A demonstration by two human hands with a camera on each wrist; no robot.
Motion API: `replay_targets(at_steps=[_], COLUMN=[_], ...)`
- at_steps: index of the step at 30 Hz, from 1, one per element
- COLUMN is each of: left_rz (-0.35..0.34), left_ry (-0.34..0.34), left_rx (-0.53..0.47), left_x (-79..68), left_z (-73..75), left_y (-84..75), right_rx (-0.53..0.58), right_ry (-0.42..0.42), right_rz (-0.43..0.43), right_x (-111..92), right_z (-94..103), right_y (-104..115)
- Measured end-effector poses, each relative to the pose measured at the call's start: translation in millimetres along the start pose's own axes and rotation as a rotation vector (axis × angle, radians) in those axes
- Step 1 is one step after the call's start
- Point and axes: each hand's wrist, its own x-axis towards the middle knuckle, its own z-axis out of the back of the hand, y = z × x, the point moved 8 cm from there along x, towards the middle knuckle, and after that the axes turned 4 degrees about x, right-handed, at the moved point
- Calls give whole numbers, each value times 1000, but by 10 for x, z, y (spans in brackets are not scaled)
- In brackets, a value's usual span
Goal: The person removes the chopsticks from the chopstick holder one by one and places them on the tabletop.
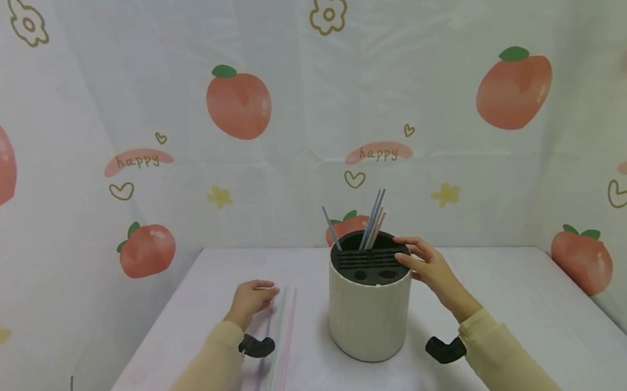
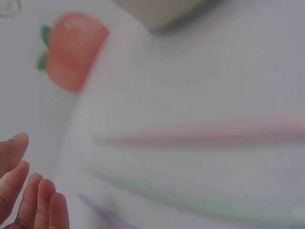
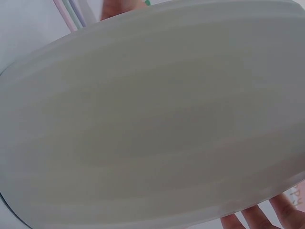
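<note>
A cream pen holder (image 1: 369, 318) with a black slotted insert (image 1: 365, 266) stands upright on the table. Several thin pastel sticks (image 1: 374, 221) lean in its rear opening. My right hand (image 1: 429, 266) holds the holder's right rim, thumb and index finger over the top; in the right wrist view the cream wall hides most of that hand. Left of the holder lie three long sticks: purple (image 1: 265, 362), green (image 1: 275, 342) and pink (image 1: 288, 343). Over the purple stick's far end is my left hand (image 1: 251, 300), fingers loosely bent with nothing between them in the left wrist view.
The white table (image 1: 511, 302) backs onto a white curtain (image 1: 300, 177) printed with peaches, flowers and hearts. A black camera mount (image 1: 257, 345) sits at the left wrist and another black mount (image 1: 446, 349) at the right wrist.
</note>
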Motion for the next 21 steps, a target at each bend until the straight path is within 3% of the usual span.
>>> replay_targets(at_steps=[9, 12, 16, 21], left_rz=[-248, -327, -394, -438], left_ry=[114, 151, 199, 249], left_rx=[-207, -269, -322, -325], left_x=[-143, -217, -315, -396], left_z=[-193, -293, -437, -606], left_y=[-1272, -1609, -1879, -1978], right_rx=[-3, 4, 11, 12], right_ry=[5, 2, -2, -4], right_rz=[11, 5, -7, -12], right_x=[6, 11, 17, 20], right_z=[-2, -3, -1, 4], right_y=[-14, -22, -30, -35])
